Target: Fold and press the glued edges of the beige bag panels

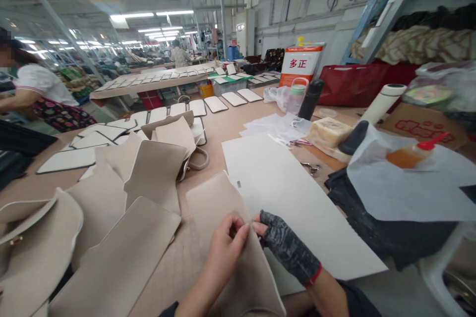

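Note:
A beige leather bag panel [219, 208] lies in front of me on the table, its near end rising toward my lap. My left hand [225, 247] pinches the panel's right edge with fingers closed. My right hand [282, 245], in a dark stained fingerless glove, meets it at the same edge, fingertips pressed together beside the left ones. A large white sheet [282, 193] lies just right of the panel under my right hand.
Several beige bag pieces [148, 168] pile to the left. A glue bottle with red cap [416, 152] rests on white paper at right, near dark cloth [372, 228], scissors [310, 167] and a black bottle [310, 99]. A person [33, 89] works far left.

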`<state>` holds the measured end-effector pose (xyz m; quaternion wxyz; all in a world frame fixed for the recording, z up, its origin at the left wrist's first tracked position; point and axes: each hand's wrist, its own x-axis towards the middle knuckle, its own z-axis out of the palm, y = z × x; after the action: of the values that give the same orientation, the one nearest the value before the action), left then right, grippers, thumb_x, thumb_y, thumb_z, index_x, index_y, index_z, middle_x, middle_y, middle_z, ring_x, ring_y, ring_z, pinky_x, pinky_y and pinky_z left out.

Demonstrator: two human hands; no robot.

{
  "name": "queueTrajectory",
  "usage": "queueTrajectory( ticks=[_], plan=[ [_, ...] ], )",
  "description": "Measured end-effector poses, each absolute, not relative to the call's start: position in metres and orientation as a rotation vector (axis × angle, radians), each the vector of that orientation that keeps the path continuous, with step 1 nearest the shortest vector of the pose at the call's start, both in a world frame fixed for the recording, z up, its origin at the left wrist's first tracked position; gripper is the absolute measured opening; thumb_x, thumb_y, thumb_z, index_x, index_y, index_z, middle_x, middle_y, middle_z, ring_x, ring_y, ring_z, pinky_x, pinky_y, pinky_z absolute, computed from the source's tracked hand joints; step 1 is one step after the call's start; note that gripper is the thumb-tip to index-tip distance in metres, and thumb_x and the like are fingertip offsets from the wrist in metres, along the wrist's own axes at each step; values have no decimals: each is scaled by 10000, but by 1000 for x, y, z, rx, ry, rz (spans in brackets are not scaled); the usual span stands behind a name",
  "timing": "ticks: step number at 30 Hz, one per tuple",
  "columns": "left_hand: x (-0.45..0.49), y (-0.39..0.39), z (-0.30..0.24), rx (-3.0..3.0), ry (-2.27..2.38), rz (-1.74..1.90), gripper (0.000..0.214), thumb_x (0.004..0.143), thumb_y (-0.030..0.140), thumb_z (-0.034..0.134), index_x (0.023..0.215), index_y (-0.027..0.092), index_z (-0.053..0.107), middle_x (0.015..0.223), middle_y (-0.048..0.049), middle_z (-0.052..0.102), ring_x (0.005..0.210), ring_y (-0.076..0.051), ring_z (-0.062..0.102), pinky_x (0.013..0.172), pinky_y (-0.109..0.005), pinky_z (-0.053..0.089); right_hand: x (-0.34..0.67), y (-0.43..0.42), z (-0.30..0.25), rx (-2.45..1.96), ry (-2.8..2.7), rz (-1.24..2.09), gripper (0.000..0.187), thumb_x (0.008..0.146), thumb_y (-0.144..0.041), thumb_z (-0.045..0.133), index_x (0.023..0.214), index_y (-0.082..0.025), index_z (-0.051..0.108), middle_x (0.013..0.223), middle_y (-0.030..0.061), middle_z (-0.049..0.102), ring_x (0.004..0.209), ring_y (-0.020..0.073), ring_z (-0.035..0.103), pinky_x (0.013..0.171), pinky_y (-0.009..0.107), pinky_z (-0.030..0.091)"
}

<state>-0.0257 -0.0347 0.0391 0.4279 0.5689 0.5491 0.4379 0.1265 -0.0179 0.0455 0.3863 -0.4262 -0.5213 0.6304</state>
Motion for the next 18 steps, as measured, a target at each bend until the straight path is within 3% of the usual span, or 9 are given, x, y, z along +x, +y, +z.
queueTrajectory(
  ticks=[6,11,18],
  plan=[
    [-27,-35,41,1257,1356,1083,360,720,483,625,644,204,411,495,56,456,471,-103,414,466,-210,325,119,-21,60,-1070,-1395,1675,268,741,-434,559,698,-170,541,641,-13,533,620,130,538,548,225,464],
    [-29,-37,44,1129,1285,1029,432,686,570,625,638,205,400,509,37,508,470,-117,477,458,-219,384,116,-22,64,-1039,-1360,1712,235,706,-396,575,691,-164,538,628,-13,558,604,135,564,534,233,474],
    [-37,-38,53,1163,1324,961,336,718,494,590,645,182,487,521,10,550,506,-141,522,524,-247,425,106,-24,54,-1052,-1192,1782,172,637,-337,547,651,-169,510,561,-22,548,528,124,538,514,235,436]
  ],
)
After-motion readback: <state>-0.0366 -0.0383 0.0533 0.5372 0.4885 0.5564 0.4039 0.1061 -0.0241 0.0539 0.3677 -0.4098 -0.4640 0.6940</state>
